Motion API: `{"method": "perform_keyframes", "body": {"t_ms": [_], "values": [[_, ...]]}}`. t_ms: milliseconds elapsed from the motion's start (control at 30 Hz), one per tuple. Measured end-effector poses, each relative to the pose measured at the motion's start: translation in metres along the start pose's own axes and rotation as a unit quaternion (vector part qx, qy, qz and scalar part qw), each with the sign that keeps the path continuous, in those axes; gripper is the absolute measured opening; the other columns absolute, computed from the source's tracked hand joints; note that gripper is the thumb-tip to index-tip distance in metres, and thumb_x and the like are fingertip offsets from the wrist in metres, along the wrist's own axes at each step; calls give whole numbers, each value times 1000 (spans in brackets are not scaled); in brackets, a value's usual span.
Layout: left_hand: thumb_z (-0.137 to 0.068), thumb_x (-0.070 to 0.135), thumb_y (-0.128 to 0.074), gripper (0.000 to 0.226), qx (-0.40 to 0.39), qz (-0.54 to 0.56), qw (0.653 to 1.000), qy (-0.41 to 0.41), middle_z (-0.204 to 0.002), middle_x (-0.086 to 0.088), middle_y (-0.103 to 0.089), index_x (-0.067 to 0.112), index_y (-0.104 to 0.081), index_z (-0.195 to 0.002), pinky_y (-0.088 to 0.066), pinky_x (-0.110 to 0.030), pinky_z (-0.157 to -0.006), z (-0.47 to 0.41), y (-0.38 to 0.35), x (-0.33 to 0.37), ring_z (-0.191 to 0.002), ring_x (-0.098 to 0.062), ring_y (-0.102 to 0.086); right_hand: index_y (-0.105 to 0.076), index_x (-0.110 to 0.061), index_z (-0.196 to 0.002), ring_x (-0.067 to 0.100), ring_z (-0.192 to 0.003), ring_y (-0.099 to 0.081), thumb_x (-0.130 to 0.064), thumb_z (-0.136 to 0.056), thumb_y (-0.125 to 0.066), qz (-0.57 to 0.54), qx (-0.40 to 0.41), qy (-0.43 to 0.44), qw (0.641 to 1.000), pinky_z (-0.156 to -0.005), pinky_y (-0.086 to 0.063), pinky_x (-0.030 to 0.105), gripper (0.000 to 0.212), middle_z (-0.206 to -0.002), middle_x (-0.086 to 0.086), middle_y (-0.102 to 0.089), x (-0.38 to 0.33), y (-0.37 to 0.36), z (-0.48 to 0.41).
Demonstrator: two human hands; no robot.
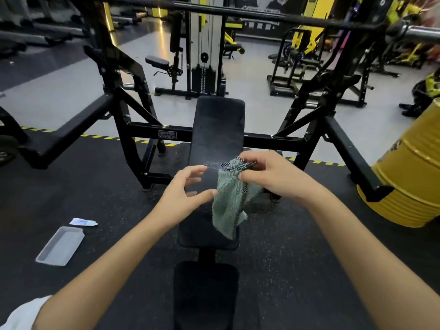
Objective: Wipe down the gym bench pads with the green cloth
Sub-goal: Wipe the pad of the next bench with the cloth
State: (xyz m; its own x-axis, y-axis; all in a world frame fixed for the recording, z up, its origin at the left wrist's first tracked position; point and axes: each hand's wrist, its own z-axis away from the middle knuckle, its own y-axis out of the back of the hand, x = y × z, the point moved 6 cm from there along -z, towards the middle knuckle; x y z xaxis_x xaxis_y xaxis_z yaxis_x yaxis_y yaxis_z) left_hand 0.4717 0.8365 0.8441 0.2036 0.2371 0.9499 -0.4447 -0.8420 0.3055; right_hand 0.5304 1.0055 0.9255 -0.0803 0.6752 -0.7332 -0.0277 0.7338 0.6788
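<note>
Green cloth [228, 201], bunched at its top and hanging loose above the long back pad [217, 129]. The right hand [273, 177] pinches the bunched top. The left hand [185, 194] is just beside the cloth with fingers spread and holds nothing; whether its thumb touches the cloth cannot be told. Seat pad [206, 289] nearest the viewer. Grey tray [60, 245] and small tube [83, 222] on the floor at left; yellow drum [409, 177] at right.
</note>
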Motion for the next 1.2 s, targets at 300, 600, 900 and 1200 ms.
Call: {"method": "perform_keyframes", "body": {"t_ms": [300, 600, 900, 1200], "values": [[-66, 34, -83, 33, -113, 205, 971, 47, -99, -14, -57, 14, -66, -86, -41, -40, -95, -12, -16, 15, -94, -26, -54, -65, -10, -94, 22, -79, -52, -11, -90, -48, 4, -50, 24, 998, -80, -44, 42, 18, -95, 21, -62, -25, 28, 2], [-92, 50, -41, 59, -89, 191, 977, -20, -107, -12, -70, 0, -51, -121, -56, -44, -87, -15, -27, 54, -95, -28, -69, -65, -7, -96, 11, -81, -54, -5, -94, -48, -64, -17, 6, 998, -80, -41, 28, 17, -86, 10, -64, -25, 50, 4], [-77, 28, -79, 37, -245, 185, 950, 55, -116, -16, -70, 5, -73, -106, -46, -50, -99, 2, -58, 16, -112, -38, -63, -65, -14, -87, 9, -80, -61, 0, -96, -45, -160, -18, 6, 987, -77, -48, 22, 26, -81, -4, -67, -14, 52, -14], [-88, 30, -65, 31, -138, 283, 942, 113, -109, -12, -72, 7, -68, -108, -58, -33, -77, 11, -75, 3, -97, -23, -69, -68, -11, -103, 10, -84, -67, -3, -97, -46, -91, -19, 37, 995, -76, -52, 20, 24, -93, -3, -72, -11, 56, -22]]}}
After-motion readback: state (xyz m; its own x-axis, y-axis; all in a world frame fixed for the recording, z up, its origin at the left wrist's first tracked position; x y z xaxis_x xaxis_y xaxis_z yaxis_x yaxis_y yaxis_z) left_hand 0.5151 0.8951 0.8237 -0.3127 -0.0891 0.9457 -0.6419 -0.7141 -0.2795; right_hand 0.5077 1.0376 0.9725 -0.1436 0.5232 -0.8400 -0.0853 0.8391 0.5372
